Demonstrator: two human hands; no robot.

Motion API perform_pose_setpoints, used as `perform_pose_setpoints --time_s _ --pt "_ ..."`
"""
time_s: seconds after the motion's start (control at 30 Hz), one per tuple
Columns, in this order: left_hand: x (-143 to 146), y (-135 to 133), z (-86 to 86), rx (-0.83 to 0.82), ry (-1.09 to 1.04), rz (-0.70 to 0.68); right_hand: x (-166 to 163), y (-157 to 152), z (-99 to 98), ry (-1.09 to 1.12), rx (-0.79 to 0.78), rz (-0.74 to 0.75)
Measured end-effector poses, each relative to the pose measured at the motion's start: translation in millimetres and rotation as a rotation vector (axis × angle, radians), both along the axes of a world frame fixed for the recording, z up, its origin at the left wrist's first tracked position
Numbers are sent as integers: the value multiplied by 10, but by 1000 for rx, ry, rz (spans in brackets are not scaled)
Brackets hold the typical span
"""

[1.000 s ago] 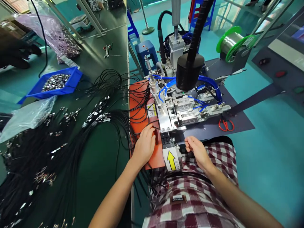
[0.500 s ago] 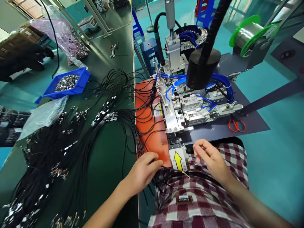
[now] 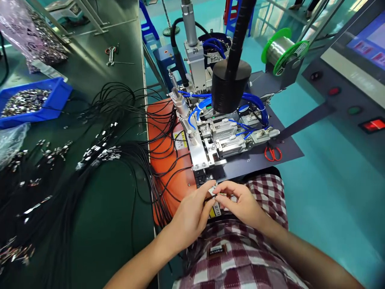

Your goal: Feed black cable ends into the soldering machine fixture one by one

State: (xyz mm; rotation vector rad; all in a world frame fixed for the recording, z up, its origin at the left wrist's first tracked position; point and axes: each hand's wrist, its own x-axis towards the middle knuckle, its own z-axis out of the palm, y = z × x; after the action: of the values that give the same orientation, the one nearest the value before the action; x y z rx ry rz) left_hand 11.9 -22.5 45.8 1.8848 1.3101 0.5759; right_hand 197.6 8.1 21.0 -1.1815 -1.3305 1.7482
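Observation:
Over the front end of the machine, my left hand (image 3: 191, 210) is closed on a thin black cable (image 3: 209, 198), held between thumb and fingers. My right hand (image 3: 242, 200) meets it fingertip to fingertip, pinching the thin bared wires at the cable's end; these are partly hidden by the fingers. Beneath both hands is a white label with a yellow arrow (image 3: 213, 211), mostly covered. Just ahead stands the silver machine (image 3: 198, 150) with blue air hoses. Several black cables (image 3: 164, 160) run across its orange plate (image 3: 168, 188) beside my left hand.
Cable bundles with metal ends (image 3: 102, 154) cover the dark green table (image 3: 99, 208) on the left. A blue tray (image 3: 57, 96) holds small metal parts. Red-handled scissors (image 3: 273, 153) lie on the grey base. A green wire spool (image 3: 282, 50) and a control panel (image 3: 355, 92) stand right.
My hands have come together, the right moving left to the cable end that hung from my left hand. The view has turned right, bringing the control panel in.

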Motion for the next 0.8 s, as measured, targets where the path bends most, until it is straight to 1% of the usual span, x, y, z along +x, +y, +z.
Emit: perform_pose_setpoints --time_s 0.07,0.1,0.17,0.3,0.37,0.43,0.53,0.6,0.8 --pt "39 21 16 -120 -114 44 37 16 23 21 -32 -3" --pt "48 26 16 -152 -148 73 55 24 35 21 -49 -10" --pt "54 27 13 -185 -180 119 74 38 53 0 -61 -22" --pt "80 42 19 -280 -277 133 48 47 51 -31 -25 3" --pt "102 66 15 -362 -394 175 32 52 33 -19 -26 27" --pt "116 96 0 -481 -529 249 28 63 7 17 -56 46" --pt "116 140 -26 -635 -688 320 21 77 -34 66 -99 34" --pt "107 162 -32 -677 -740 322 1 79 -54 63 -99 10" --pt "75 176 -22 -719 -798 317 -92 86 -68 92 -69 -14"
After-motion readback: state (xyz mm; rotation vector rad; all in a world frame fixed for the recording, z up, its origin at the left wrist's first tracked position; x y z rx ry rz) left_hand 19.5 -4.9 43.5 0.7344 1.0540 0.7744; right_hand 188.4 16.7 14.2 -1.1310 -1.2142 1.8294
